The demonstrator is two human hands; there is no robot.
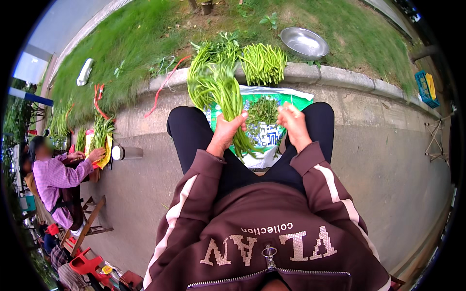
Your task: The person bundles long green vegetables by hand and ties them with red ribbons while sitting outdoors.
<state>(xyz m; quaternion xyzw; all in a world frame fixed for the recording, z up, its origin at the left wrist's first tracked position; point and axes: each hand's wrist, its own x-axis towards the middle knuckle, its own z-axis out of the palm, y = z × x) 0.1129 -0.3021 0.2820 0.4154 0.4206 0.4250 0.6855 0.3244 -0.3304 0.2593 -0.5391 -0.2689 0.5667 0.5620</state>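
My left hand (228, 131) is closed around a bunch of long leafy green vegetable stems (226, 89). The leafy tops point away from me, and the lower ends hang between my knees. To the right, my right hand (294, 125) is raised near my right knee with its fingers partly curled; whether it pinches anything is too unclear to see. Beneath both hands a green and white printed plastic sack (296, 98) is spread on the ground, with a heap of plucked leaves and scraps (264, 110) on it.
On the stone kerb (342, 77) lies a pile of trimmed green stems (264, 63), with more leafy stems (218, 49) beside it. A metal basin (305, 43) rests on the grass. Leftward are a vacuum flask (127, 153) and a seated person (60, 178) handling greens.
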